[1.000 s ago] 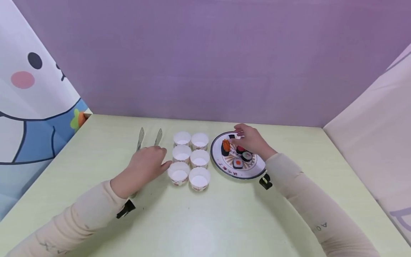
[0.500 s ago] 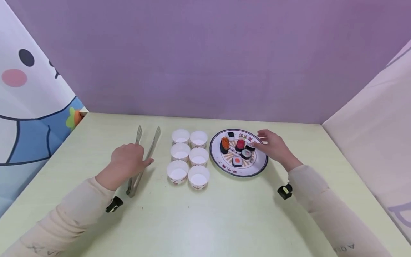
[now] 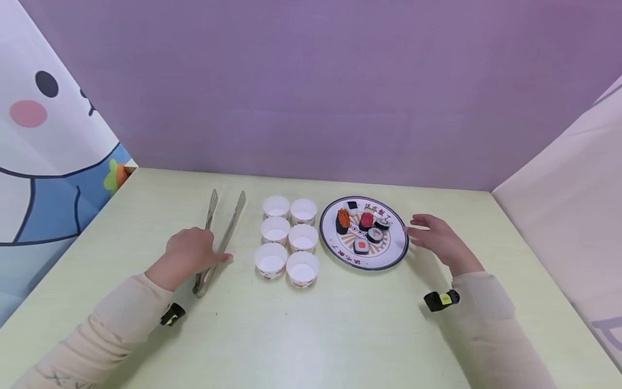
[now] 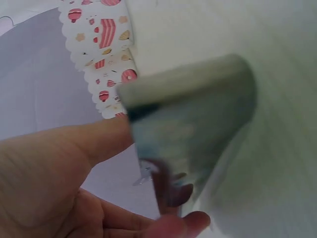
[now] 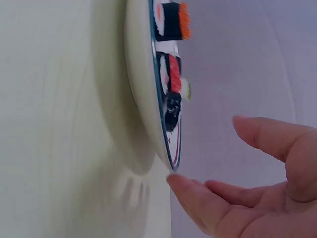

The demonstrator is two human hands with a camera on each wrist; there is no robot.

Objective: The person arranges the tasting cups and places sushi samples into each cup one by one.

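Observation:
My left hand (image 3: pixel 189 251) is over the metal tongs (image 3: pixel 230 229), which lie with their two arms spread on the table. In the left wrist view, thumb and fingers hold the bent strip of the tongs (image 4: pixel 188 119) from both sides. At the right edge of the round plate (image 3: pixel 394 248) is my right hand (image 3: pixel 439 240), fingers loosely extended with nothing between them. One fingertip is at the rim; contact is hard to tell. Several sushi pieces sit on the plate, among them an orange-topped one (image 3: pixel 343 220) and a red-topped one (image 3: pixel 366 220).
Several white paper cups (image 3: pixel 302 267) stand in two columns between the tongs and the plate. The pale table (image 3: pixel 311 335) ends at a purple backdrop (image 3: pixel 311 97), with a cartoon-printed cloth (image 3: pixel 63 146) on the left and a pale cloth on the right.
My right hand has drawn back to the right, from above the sushi to the plate's edge. My left hand has moved left from beside the cups onto the tongs.

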